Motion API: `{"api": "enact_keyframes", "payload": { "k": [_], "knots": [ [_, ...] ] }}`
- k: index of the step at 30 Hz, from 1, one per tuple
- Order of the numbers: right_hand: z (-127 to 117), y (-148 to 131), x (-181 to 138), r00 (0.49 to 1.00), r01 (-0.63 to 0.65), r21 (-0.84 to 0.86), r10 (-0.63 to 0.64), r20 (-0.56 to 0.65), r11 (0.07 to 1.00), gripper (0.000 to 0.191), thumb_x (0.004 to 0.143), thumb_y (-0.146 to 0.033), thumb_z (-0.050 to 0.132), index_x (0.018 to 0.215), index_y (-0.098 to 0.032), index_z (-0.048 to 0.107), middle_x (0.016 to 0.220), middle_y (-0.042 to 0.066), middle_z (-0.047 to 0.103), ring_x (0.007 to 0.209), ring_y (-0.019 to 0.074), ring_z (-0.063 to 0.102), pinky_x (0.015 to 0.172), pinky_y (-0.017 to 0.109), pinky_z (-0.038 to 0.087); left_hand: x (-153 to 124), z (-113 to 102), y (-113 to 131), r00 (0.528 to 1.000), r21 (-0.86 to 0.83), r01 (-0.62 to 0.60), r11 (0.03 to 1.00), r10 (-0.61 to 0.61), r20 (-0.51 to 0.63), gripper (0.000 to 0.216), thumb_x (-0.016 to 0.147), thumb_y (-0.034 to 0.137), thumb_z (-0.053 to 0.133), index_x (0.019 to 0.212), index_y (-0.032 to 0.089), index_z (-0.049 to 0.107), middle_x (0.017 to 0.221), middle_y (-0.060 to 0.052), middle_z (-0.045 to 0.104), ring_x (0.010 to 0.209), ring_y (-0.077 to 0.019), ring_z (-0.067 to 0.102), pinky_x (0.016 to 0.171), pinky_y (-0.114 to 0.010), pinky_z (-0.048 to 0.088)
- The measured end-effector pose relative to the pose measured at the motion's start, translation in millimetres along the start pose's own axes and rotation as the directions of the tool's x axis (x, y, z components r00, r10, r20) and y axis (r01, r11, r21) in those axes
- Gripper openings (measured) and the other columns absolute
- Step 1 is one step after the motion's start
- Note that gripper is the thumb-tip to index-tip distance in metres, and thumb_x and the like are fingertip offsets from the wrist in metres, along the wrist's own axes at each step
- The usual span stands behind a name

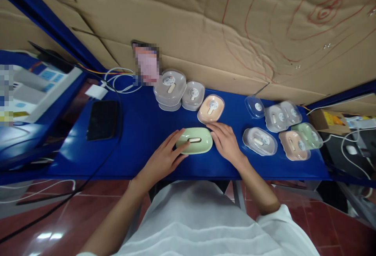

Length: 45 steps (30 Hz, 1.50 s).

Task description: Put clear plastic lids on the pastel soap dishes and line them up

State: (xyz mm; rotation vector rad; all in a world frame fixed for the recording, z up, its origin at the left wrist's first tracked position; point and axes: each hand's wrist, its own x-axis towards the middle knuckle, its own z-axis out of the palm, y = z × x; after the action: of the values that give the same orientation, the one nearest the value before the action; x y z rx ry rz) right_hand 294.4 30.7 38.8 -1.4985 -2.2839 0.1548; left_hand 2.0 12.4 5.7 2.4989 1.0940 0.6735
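Note:
A pale green oval soap dish with a slot in its middle lies on the blue table, near the front edge. My left hand rests against its left side, fingers stretched out onto the rim. My right hand lies flat against its right end, fingers extended. Neither hand wraps round the dish.
Behind stand a stack of clear lidded dishes, a single clear one and a peach one. Several more lidded dishes lie at the right. A black phone and white cables are at the left; a cardboard wall backs the table.

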Motion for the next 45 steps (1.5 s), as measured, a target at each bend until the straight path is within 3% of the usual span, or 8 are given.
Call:
{"api": "enact_keyframes", "payload": {
  "k": [5, 9, 14, 17, 27, 30, 33, 45],
  "knots": [
    [8, 6, 16, 0.994, -0.108, -0.051, 0.109, 0.012, 0.993, 0.048, 0.116, -0.042, 0.039, 0.151, -0.019, 0.061, 0.156, 0.015, 0.062, 0.143, 0.0308, 0.059, 0.119, 0.050, 0.045, -2, 0, 1, 1.000, 0.032, -0.015, 0.999, 0.015, -0.003, 0.041, 0.106, 0.030, 0.063, 0.147, 0.024, 0.062, 0.176, -0.017, 0.032, 0.161, -0.0396, 0.038, 0.125, -0.060, 0.048],
    [17, 12, 16, 0.981, -0.192, 0.110, 0.192, 0.003, 0.975, 0.053, 0.115, -0.048, 0.036, 0.156, -0.020, 0.053, 0.165, 0.016, 0.051, 0.151, 0.0310, 0.052, 0.121, 0.052, 0.047, 3, -1, 0, 0.999, 0.062, -0.044, 0.997, 0.043, 0.021, 0.040, 0.108, 0.032, 0.060, 0.146, 0.022, 0.062, 0.177, -0.018, 0.030, 0.162, -0.0402, 0.037, 0.126, -0.060, 0.047],
    [26, 30, 33, 0.906, -0.339, 0.232, 0.383, -0.179, 0.912, 0.074, 0.109, -0.062, 0.047, 0.167, -0.019, 0.032, 0.177, 0.022, 0.024, 0.165, 0.0343, 0.030, 0.126, 0.057, 0.043, 7, -1, 0, 0.998, 0.074, -0.054, 0.996, 0.050, 0.044, 0.040, 0.108, 0.032, 0.059, 0.146, 0.022, 0.063, 0.177, -0.017, 0.032, 0.161, -0.0396, 0.039, 0.125, -0.058, 0.047],
    [31, 42, 51, 0.904, -0.360, 0.248, 0.402, -0.148, 0.899, 0.073, 0.108, -0.065, 0.044, 0.166, -0.021, 0.037, 0.177, 0.021, 0.026, 0.165, 0.0342, 0.031, 0.127, 0.058, 0.041, 10, 1, 5, 0.998, 0.098, -0.047, 0.994, 0.043, 0.051, 0.039, 0.107, 0.033, 0.060, 0.144, 0.023, 0.065, 0.176, -0.016, 0.035, 0.160, -0.0389, 0.041, 0.124, -0.056, 0.048],
    [14, 34, 31, 0.955, -0.219, 0.297, 0.267, -0.131, 0.929, 0.063, 0.114, -0.056, 0.035, 0.163, -0.016, 0.044, 0.174, 0.020, 0.037, 0.165, 0.0286, 0.032, 0.133, 0.056, 0.033, 33, 8, 23, 1.000, 0.231, 0.008, 0.973, -0.009, 0.001, 0.026, 0.100, 0.037, 0.069, 0.120, 0.021, 0.074, 0.166, -0.019, 0.050, 0.145, -0.0415, 0.057, 0.110, -0.055, 0.056],
    [3, 14, -3, 1.000, -0.012, 0.221, 0.015, -0.016, 0.975, 0.052, 0.114, -0.049, 0.042, 0.162, -0.028, 0.049, 0.175, 0.011, 0.039, 0.164, 0.0282, 0.035, 0.132, 0.057, 0.035, 36, 7, 18, 1.000, 0.225, -0.029, 0.974, 0.027, 0.013, 0.032, 0.103, 0.043, 0.068, 0.124, 0.021, 0.073, 0.165, -0.020, 0.051, 0.142, -0.0417, 0.058, 0.108, -0.056, 0.056],
    [1, 4, -31, 0.974, 0.191, 0.111, -0.202, 0.102, 0.975, 0.055, 0.108, -0.050, 0.060, 0.160, -0.031, 0.054, 0.171, 0.008, 0.047, 0.164, 0.0312, 0.034, 0.132, 0.060, 0.036, 37, 7, 14, 0.998, 0.203, -0.065, 0.977, 0.061, 0.028, 0.036, 0.104, 0.047, 0.065, 0.128, 0.020, 0.072, 0.165, -0.021, 0.050, 0.143, -0.0426, 0.057, 0.107, -0.057, 0.057],
    [13, 19, -29, 0.941, 0.294, 0.085, -0.304, 0.150, 0.952, 0.051, 0.108, -0.037, 0.062, 0.157, -0.023, 0.057, 0.163, 0.010, 0.057, 0.167, 0.0301, 0.028, 0.132, 0.055, 0.041, 30, 17, 5, 0.997, 0.206, -0.075, 0.976, 0.072, 0.024, 0.038, 0.106, 0.040, 0.064, 0.138, 0.021, 0.069, 0.169, -0.019, 0.047, 0.156, -0.0400, 0.048, 0.117, -0.055, 0.054]
  ]
}}
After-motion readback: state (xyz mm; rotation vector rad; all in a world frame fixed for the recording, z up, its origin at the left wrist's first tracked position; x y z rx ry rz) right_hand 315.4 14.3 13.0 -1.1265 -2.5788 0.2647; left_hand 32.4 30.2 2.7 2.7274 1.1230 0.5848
